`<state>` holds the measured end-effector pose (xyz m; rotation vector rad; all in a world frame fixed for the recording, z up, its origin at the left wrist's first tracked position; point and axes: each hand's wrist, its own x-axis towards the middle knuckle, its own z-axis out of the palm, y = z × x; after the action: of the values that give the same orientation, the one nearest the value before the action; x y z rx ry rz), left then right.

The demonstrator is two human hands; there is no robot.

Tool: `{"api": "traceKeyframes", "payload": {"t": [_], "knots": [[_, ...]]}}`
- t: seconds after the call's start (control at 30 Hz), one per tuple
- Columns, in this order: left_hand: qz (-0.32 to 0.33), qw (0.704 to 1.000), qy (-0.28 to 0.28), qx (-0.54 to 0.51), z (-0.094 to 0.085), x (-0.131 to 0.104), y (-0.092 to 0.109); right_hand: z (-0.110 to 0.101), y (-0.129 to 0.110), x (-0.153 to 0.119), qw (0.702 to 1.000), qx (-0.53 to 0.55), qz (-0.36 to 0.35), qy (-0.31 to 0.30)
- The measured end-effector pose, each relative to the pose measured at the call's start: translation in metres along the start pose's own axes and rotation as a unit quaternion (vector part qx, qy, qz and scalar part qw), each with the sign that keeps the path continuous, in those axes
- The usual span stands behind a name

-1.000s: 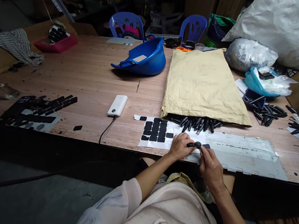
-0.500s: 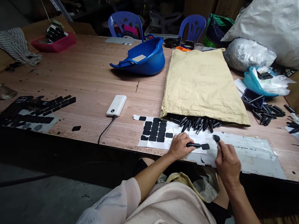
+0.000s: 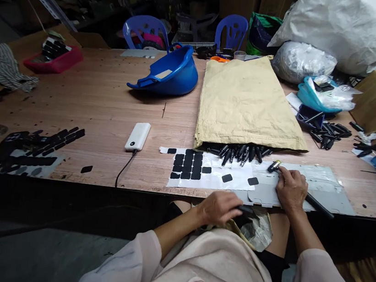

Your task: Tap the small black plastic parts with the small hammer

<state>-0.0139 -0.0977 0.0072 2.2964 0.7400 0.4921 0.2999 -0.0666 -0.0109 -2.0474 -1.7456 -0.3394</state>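
- The left hand [image 3: 220, 208] closes loosely around a dark tube [image 3: 245, 209] above an open bag [image 3: 260, 236] on the worker's lap, just below the surface's [image 3: 112, 85] near edge.
- The right hand [image 3: 291, 188] grips a hammer [image 3: 318, 206] over a grey board [image 3: 334, 204], fingers wrapped around it near the head.
- Black patches [image 3: 227, 178] lie on a white sheet [image 3: 237, 184] beside the board, many in tight rows, others apart.
- A white power bank [image 3: 137, 136] trails a cable.
- Black tubes [image 3: 243, 154] poke from a tan sack's [image 3: 252, 98] near edge.
- A blue basin [image 3: 182, 78] rests tilted to the sack's left.
- Two purple chairs [image 3: 233, 19] stand beyond.
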Motion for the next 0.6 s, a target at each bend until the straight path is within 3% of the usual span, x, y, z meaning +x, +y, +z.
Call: {"api": "traceKeyframes", "payload": {"t": [0.07,0.1,0.2,0.27,0.33,0.5,0.6], "knots": [[-0.008,0.998,-0.061,-0.007,0.015,-0.023,0.004,0.001,0.0,0.0,1.0,-0.007,0.002,-0.001],[-0.049,0.996,-0.079,0.002,0.022,-0.031,0.003,0.001,-0.001,0.0,1.0,-0.011,0.002,0.0],[-0.248,0.961,-0.117,0.047,0.04,-0.039,-0.006,0.001,-0.002,0.001,1.0,-0.022,-0.002,0.002],[-0.341,0.93,-0.124,0.063,0.046,-0.034,-0.013,0.0,-0.004,0.0,1.0,-0.029,-0.005,0.004],[-0.373,0.918,-0.124,0.055,0.05,-0.026,-0.015,-0.001,-0.005,0.0,0.999,-0.034,-0.007,0.009],[-0.375,0.91,-0.168,-0.057,0.069,0.0,-0.011,-0.001,-0.005,0.0,0.999,-0.036,-0.009,0.019],[-0.432,0.868,-0.137,-0.201,0.088,0.025,-0.012,0.0,-0.005,0.0,0.999,-0.028,-0.005,0.013]]}}
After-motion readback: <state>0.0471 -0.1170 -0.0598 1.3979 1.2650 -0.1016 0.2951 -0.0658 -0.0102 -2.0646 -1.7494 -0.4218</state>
